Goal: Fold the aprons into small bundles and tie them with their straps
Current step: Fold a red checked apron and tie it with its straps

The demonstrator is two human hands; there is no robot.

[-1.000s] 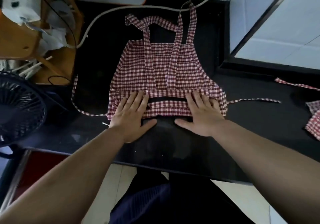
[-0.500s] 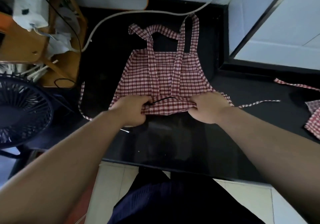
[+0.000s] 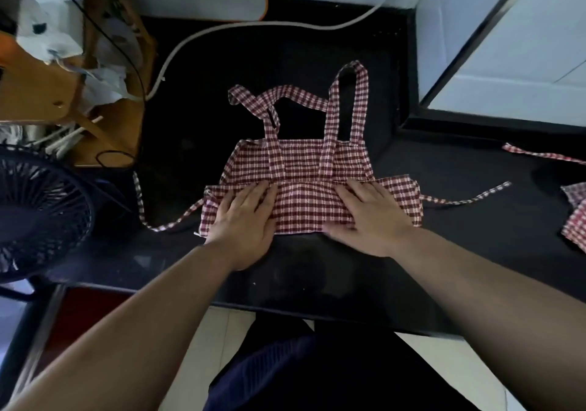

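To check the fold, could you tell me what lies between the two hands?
In the head view, only the folded apron, pressed by the left hand and right hand.

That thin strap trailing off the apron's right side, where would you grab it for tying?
Probably pinch the right strap near its loose tip, from above: it lies flat on the black counter, so fingers can close across its narrow width.

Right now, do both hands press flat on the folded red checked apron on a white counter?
Not quite: the head view shows a black counter, not white. The left hand and right hand do press flat on the folded red checked apron.
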